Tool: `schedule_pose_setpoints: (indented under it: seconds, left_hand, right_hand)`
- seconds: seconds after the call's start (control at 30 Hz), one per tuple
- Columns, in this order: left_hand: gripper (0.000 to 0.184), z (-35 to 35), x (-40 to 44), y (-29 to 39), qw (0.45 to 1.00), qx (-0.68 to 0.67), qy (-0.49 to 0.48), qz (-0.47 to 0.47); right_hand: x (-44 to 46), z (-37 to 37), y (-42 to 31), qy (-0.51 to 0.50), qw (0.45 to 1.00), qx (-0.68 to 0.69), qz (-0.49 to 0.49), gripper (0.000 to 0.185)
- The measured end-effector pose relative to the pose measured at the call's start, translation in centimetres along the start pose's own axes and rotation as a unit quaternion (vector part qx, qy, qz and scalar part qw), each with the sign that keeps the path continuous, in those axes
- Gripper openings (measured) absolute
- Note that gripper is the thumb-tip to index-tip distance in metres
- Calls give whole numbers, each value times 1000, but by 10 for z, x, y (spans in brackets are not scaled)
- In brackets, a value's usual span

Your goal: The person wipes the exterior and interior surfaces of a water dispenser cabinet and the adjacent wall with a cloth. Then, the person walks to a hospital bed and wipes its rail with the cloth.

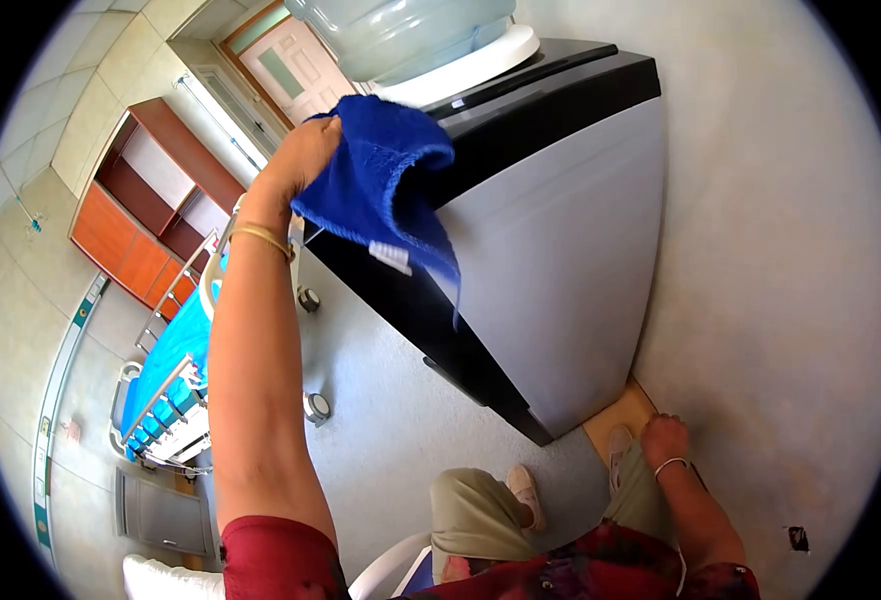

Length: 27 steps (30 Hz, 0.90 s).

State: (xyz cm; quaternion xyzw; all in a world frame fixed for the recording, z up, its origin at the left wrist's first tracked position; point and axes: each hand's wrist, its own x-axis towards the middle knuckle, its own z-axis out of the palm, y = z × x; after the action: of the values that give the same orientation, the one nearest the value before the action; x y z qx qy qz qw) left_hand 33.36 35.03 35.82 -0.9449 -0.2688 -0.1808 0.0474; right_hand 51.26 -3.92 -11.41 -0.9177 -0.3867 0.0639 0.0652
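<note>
My left hand (313,155) reaches up and forward, its fingers closed on a blue cloth (376,170). The cloth hangs beside the black upper edge of a grey and black water dispenser (561,230), and a white tag shows on its lower edge. On the dispenser's top stands a large clear water bottle (411,35) in a white collar. My right hand (666,440) is low at the right, closed like a fist near my leg and the wall, with nothing visible in it.
A bed with blue bedding (176,345), rails and wheels stands at the left. Behind it is a red-brown cabinet (151,210). A door (296,65) shows at the back. The pale wall (761,230) rises at the right. A wooden strip (623,412) lies by the dispenser's base.
</note>
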Motion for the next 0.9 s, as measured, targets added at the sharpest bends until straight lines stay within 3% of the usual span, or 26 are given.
schedule_pose_setpoints:
  seconds: [0.17, 0.23, 0.3, 0.53, 0.6, 0.9]
  left_hand:
    - [44, 1, 15, -15, 997, 17, -68, 44]
    - [36, 8, 24, -38, 996, -46, -76, 2]
    - [29, 12, 22, -38, 992, -10, -12, 122]
    - [26, 23, 27, -36, 995, -89, 9, 41]
    - [26, 26, 25, -34, 991, -128, 18, 23]
    - [26, 34, 6, -26, 964, -258, 45, -44]
  right_hand:
    - [1, -1, 1, 1, 1000, -13, -3, 21]
    - [1, 1, 3, 1, 1000, -14, -2, 21]
    - [2, 2, 5, 3, 1000, -15, 5, 20]
    - [7, 0, 10, -43, 998, -28, 28, 22]
    - [7, 6, 15, 2, 1000, -11, 10, 19]
    - [10, 2, 16, -1, 1000, 4, 2, 17]
